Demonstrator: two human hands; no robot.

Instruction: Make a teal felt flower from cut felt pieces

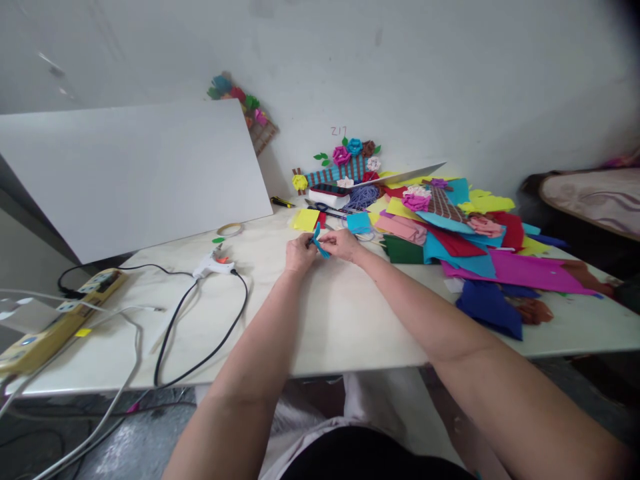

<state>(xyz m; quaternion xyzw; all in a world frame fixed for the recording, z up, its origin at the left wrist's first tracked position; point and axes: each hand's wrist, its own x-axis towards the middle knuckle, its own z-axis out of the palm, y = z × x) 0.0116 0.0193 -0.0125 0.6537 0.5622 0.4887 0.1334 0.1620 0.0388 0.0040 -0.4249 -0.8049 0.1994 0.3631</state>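
Pinching a small blue piece [323, 251] with fingertips of left hand [300, 253] and right hand [342, 245], close together over the pale counter [345, 320]. Just beyond, yellow squares [304, 219] and blue squares [358, 223]; to the right, heaped coloured sheets [453, 240]. To the left, a glue gun [213, 265], then a yellow power strip [75, 311]. Behind, a white board [135, 180] and, on the grey-white wall [430, 80], red writing [339, 131], either "Z17" or "217", hard to tell. Below, grey floor [150, 440].
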